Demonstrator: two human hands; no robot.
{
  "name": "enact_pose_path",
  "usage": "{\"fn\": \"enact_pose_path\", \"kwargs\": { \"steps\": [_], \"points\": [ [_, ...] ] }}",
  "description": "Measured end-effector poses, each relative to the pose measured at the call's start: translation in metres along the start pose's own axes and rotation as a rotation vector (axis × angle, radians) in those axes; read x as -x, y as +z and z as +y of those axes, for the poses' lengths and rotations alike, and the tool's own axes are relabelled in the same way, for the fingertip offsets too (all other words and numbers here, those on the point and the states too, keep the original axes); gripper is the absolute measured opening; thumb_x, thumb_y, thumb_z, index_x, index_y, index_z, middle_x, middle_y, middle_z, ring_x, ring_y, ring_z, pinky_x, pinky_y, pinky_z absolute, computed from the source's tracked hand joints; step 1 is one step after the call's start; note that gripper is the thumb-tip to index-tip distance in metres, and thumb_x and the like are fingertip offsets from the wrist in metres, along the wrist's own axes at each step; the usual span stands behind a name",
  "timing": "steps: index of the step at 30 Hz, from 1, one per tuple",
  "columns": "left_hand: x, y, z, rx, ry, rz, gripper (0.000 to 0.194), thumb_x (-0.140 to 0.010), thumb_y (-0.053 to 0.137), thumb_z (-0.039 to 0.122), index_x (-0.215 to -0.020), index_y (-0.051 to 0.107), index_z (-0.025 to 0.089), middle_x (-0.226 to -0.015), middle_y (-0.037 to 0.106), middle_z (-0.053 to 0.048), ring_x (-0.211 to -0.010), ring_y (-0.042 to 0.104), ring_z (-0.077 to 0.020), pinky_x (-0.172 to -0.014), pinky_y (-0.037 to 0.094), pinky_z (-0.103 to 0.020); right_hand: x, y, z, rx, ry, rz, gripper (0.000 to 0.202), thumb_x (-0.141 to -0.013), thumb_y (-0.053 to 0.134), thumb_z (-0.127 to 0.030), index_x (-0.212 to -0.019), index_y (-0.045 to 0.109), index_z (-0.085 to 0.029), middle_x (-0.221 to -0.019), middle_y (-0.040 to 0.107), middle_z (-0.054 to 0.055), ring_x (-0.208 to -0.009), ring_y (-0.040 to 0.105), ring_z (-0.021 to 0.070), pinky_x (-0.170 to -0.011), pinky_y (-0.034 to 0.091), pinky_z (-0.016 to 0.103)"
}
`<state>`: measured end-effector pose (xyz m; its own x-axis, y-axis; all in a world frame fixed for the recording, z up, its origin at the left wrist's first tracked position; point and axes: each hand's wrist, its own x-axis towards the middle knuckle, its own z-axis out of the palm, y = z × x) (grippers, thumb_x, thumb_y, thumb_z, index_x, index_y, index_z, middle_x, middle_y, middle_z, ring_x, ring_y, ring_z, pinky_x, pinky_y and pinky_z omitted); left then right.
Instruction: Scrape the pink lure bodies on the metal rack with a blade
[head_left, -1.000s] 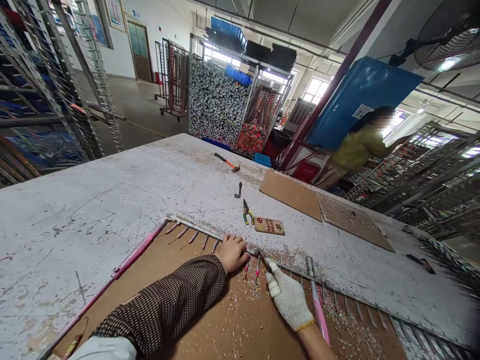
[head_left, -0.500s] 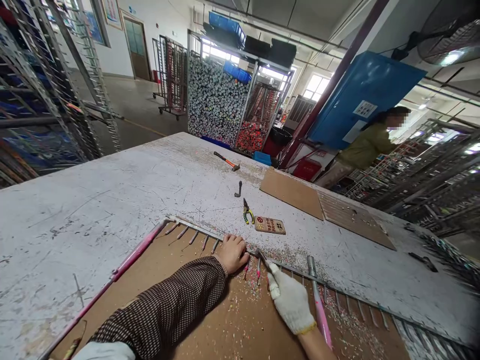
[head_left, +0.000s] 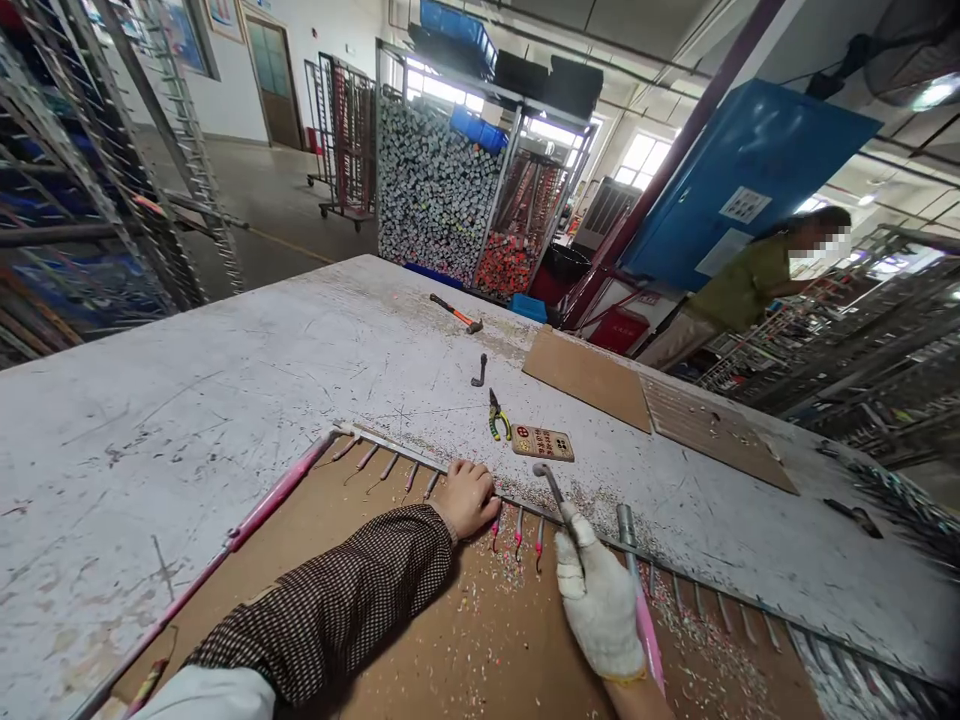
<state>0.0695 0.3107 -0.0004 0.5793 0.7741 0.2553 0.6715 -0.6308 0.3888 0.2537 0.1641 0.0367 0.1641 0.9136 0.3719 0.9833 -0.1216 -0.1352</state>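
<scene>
A long metal rack bar with several short prongs lies across brown cardboard. My bare left hand is closed over the bar near its middle. In my right hand, which wears a white knitted glove, is a dark metal L-shaped socket wrench; its bent head is above the table just beyond the bar, apart from it. Between the hands, pink-coated prongs with dark hooked wires point toward me. Beside the glove stands out a pink-coated tube with a bare metal end.
Pliers, a patterned phone-shaped object, a second L-shaped tool and a hammer lie on the white table. Paint chips are scattered about. Cardboard sheets lie farther off. A person stands at racks to the right.
My right hand has moved right, and the wrench has come away from the bar. Another pink prong now shows between the hands. My left hand stays on the bar.
</scene>
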Motion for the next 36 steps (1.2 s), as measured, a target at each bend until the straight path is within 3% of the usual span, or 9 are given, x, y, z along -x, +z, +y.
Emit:
{"fn": "enact_pose_path", "kwargs": {
  "steps": [5, 10, 15, 17, 19, 21, 26, 31, 36],
  "points": [
    [0.0, 0.001, -0.001, -0.002, -0.007, -0.001, 0.015, -0.088, 0.059, 0.033, -0.082, 0.059, 0.019, -0.096, 0.064, -0.007, -0.098, 0.052, -0.0242, -0.096, 0.03, -0.044, 0.002, 0.005, 0.002, 0.099, -0.088, -0.233, 0.047, -0.1, 0.034, -0.032, -0.141, 0.056, -0.028, -0.072, 0.073, 0.003, -0.061, 0.068, 0.02, -0.059, 0.049, 0.027],
    [0.0, 0.002, -0.001, -0.004, 0.005, 0.01, 0.016, -0.087, 0.059, 0.034, -0.081, 0.059, 0.019, -0.096, 0.063, -0.007, -0.098, 0.052, -0.0246, -0.096, 0.03, -0.044, 0.002, -0.003, 0.002, -0.043, 0.005, 0.076, 0.051, -0.103, 0.031, -0.041, -0.144, 0.053, -0.021, -0.102, 0.075, 0.011, -0.082, 0.07, 0.0216, -0.075, 0.051, 0.029],
    [0.0, 0.004, -0.002, 0.006, -0.007, 0.014, 0.015, -0.087, 0.06, 0.034, -0.083, 0.059, 0.019, -0.097, 0.063, -0.007, -0.097, 0.052, -0.0242, -0.097, 0.029, -0.045, -0.002, -0.002, -0.001, 0.116, -0.11, -0.285, 0.047, -0.098, 0.037, -0.03, -0.141, 0.055, -0.03, -0.07, 0.073, 0.003, -0.06, 0.068, 0.0203, -0.059, 0.049, 0.027],
    [-0.001, 0.005, -0.002, 0.01, -0.001, 0.016, 0.015, -0.086, 0.061, 0.034, -0.082, 0.059, 0.02, -0.096, 0.063, -0.006, -0.098, 0.052, -0.024, -0.098, 0.029, -0.044, -0.002, -0.003, -0.001, 0.068, -0.068, -0.201, 0.046, -0.1, 0.035, -0.031, -0.142, 0.055, -0.029, -0.081, 0.076, 0.005, -0.071, 0.07, 0.0204, -0.067, 0.052, 0.027],
    [0.0, 0.005, -0.002, 0.014, 0.003, 0.018, 0.015, -0.086, 0.06, 0.034, -0.081, 0.059, 0.02, -0.097, 0.063, -0.006, -0.098, 0.052, -0.0238, -0.099, 0.029, -0.044, -0.002, -0.005, -0.001, -0.01, 0.004, 0.016, 0.049, -0.102, 0.033, -0.037, -0.143, 0.054, -0.021, -0.096, 0.076, 0.01, -0.082, 0.071, 0.0219, -0.076, 0.052, 0.029],
    [0.0, 0.004, -0.002, 0.017, -0.004, 0.017, 0.015, -0.087, 0.06, 0.033, -0.081, 0.059, 0.019, -0.098, 0.063, -0.007, -0.098, 0.052, -0.0239, -0.099, 0.029, -0.045, -0.002, -0.004, -0.002, -0.014, 0.02, 0.087, 0.05, -0.102, 0.034, -0.038, -0.143, 0.053, -0.016, -0.093, 0.076, 0.013, -0.08, 0.071, 0.0229, -0.076, 0.052, 0.03],
    [0.0, 0.004, -0.002, 0.02, -0.005, 0.014, 0.016, -0.087, 0.059, 0.034, -0.082, 0.059, 0.019, -0.097, 0.063, -0.007, -0.097, 0.052, -0.024, -0.099, 0.029, -0.045, -0.004, -0.004, -0.005, 0.135, -0.095, -0.296, 0.047, -0.096, 0.041, -0.023, -0.14, 0.056, -0.028, -0.073, 0.074, 0.004, -0.064, 0.069, 0.0212, -0.063, 0.051, 0.028],
    [0.0, 0.004, -0.002, 0.027, 0.007, 0.014, 0.016, -0.087, 0.06, 0.034, -0.081, 0.059, 0.019, -0.096, 0.063, -0.007, -0.098, 0.052, -0.0243, -0.099, 0.029, -0.045, -0.003, -0.007, -0.005, -0.005, 0.005, 0.081, 0.049, -0.102, 0.034, -0.036, -0.144, 0.052, -0.018, -0.097, 0.076, 0.012, -0.078, 0.07, 0.0215, -0.075, 0.051, 0.029],
    [0.0, 0.004, -0.001, 0.028, -0.005, 0.026, 0.015, -0.085, 0.061, 0.033, -0.081, 0.059, 0.019, -0.094, 0.063, -0.006, -0.097, 0.052, -0.0237, -0.098, 0.029, -0.044, -0.007, -0.003, -0.007, 0.13, -0.103, -0.278, 0.048, -0.095, 0.044, -0.023, -0.142, 0.054, -0.03, -0.076, 0.075, 0.002, -0.063, 0.068, 0.0175, -0.063, 0.049, 0.024]
  ]
}}
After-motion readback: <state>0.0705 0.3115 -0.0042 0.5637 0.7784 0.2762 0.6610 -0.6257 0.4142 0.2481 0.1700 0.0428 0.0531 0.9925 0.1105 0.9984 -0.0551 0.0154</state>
